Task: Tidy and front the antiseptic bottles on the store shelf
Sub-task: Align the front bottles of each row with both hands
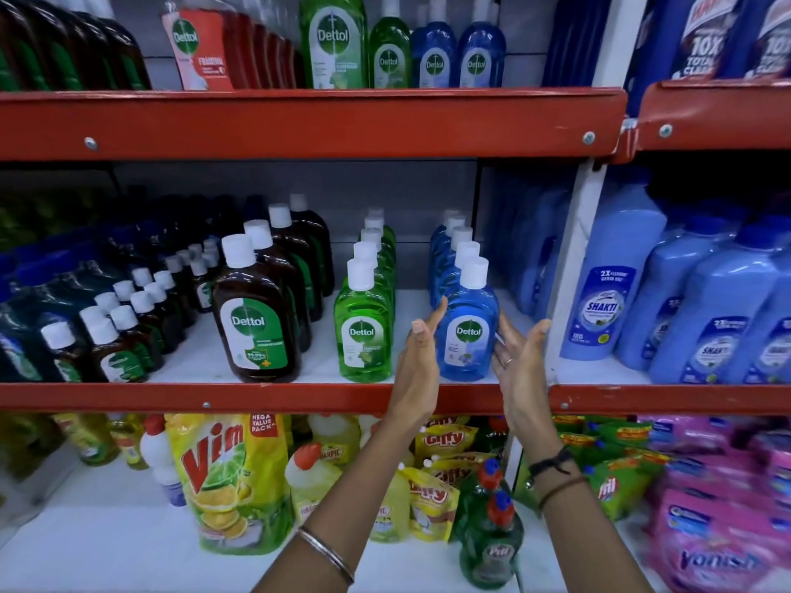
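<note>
On the middle shelf (274, 398) a row of blue antiseptic bottles (466, 331) runs front to back, white caps up, the front one at the shelf edge with its label facing me. My left hand (421, 357) lies flat against its left side and my right hand (515, 361) is spread just off its right side, fingers apart. A row of green antiseptic bottles (364, 331) stands to the left, then a row of large brown bottles (257, 323) and several small brown ones (115, 348).
Pale blue cleaner bottles (608, 301) fill the bay to the right past a white upright (573, 267). The upper shelf (299, 122) holds more antiseptic bottles. Below stand a yellow dish-wash pouch (231, 481), small pouches and a green bottle (490, 541).
</note>
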